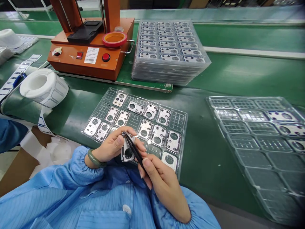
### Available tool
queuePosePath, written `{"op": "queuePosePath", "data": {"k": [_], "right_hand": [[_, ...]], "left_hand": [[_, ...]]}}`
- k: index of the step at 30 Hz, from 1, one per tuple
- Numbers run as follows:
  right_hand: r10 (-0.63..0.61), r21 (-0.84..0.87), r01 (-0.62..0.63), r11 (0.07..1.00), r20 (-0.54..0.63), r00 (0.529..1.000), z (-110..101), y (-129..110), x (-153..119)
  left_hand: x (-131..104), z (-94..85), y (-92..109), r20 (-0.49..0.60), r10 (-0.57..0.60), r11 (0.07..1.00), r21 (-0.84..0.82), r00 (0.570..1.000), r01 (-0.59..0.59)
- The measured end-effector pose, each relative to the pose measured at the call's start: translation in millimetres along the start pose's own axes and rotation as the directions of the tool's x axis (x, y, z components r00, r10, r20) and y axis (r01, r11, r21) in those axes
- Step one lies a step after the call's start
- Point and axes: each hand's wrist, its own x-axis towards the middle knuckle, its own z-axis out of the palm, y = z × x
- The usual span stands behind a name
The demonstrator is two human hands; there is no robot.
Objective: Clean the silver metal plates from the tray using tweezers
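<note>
Between the thumb and fingers of my left hand is a small silver metal plate with a large round hole at its lower end. My right hand grips black tweezers, whose tips touch the plate near its upper end. Whatever the tips pinch is too small to tell. Under and beyond both hands lies a clear plastic tray with similar plates in many of its pockets; other pockets hold no plate. My hands cover part of its near side.
An orange press stands at back left, a red tape ring on it. Right of it is a tall stack of filled trays. Another tray with a few plates lies at right. A label roll sits at left.
</note>
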Motion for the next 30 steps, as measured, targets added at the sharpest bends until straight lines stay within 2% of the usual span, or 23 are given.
{"op": "queuePosePath", "data": {"k": [6,12,17,21,24,28,30], "right_hand": [[0.153,0.272,-0.153,0.950,0.023,0.988,-0.3,1.6,8.7],[0.163,0.333,-0.165,0.929,0.034,0.986,-2.2,6.4,10.7],[0.106,0.239,-0.100,0.966,-0.012,0.994,0.1,7.8,9.4],[0.041,0.109,-0.023,0.994,-0.167,0.985,4.9,7.4,8.4],[-0.009,0.034,0.017,0.999,-0.242,0.970,6.9,8.1,6.8],[-0.085,-0.107,0.060,0.992,-0.237,0.968,6.2,9.3,3.8],[-0.125,-0.192,0.083,0.978,-0.220,0.968,5.7,8.5,3.4]], "left_hand": [[-0.8,-1.5,-1.9,0.031,0.020,1.000,0.017,0.999,-0.021],[0.3,-0.8,-1.9,0.032,0.040,0.999,0.022,0.999,-0.041],[1.5,0.2,-1.4,0.017,0.035,0.999,0.002,0.999,-0.035],[2.5,3.4,0.9,-0.020,0.015,1.000,-0.018,1.000,-0.015],[3.6,4.8,2.2,-0.024,0.017,0.999,-0.041,1.000,-0.018],[4.6,3.4,2.3,0.003,0.007,0.998,-0.064,1.000,-0.007],[4.5,2.0,2.2,0.011,-0.034,0.997,-0.073,0.999,0.035]]}}
